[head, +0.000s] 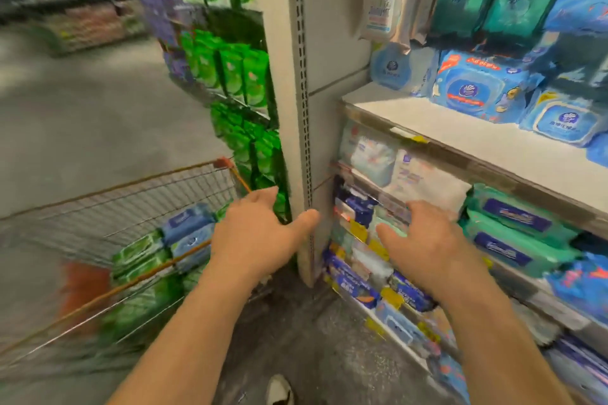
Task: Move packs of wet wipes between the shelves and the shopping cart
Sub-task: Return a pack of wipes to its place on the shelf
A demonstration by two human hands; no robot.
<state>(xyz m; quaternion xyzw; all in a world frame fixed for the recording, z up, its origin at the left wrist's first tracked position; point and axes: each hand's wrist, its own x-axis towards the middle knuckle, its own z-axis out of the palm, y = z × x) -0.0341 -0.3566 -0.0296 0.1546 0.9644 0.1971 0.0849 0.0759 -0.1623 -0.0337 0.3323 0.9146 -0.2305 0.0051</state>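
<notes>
Head view: your left hand (pixel 255 233) and right hand (pixel 424 240) are both spread, holding nothing. Wipes packs (pixel 184 240) lie in the cart (pixel 98 207); more on the shelves (pixel 460 138).

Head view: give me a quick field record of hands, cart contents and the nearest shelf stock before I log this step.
left hand: open, empty, out in front of the grey shelf upright
right hand: open, empty, fingers spread toward the mid shelves
shopping cart: on the left, holds green packs and blue packs
teal packs: stacked on the shelf just right of the right hand
top shelf: blue lidded packs, bare space at the front
image: motion-blurred, labels unreadable
</notes>
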